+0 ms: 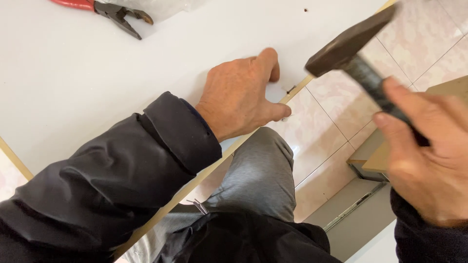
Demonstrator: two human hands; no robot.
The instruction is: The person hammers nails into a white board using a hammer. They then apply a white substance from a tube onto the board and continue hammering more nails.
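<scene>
My left hand [241,95] rests flat on a white board [97,73], its fingers curled near the board's light wooden edge. A small dark nail [291,89] sticks out at that edge, just right of my thumb and fingers. My right hand [429,160] grips the dark handle of a hammer [351,41], whose blurred metal head hangs raised above and to the right of the nail.
Red-handled pliers [114,10] lie on the board at the top left beside a clear plastic bag [161,6]. Pink floor tiles [331,117] show below the board. My grey-trousered knee [263,170] is under the edge. A wooden piece with a drawer rail [375,160] lies at right.
</scene>
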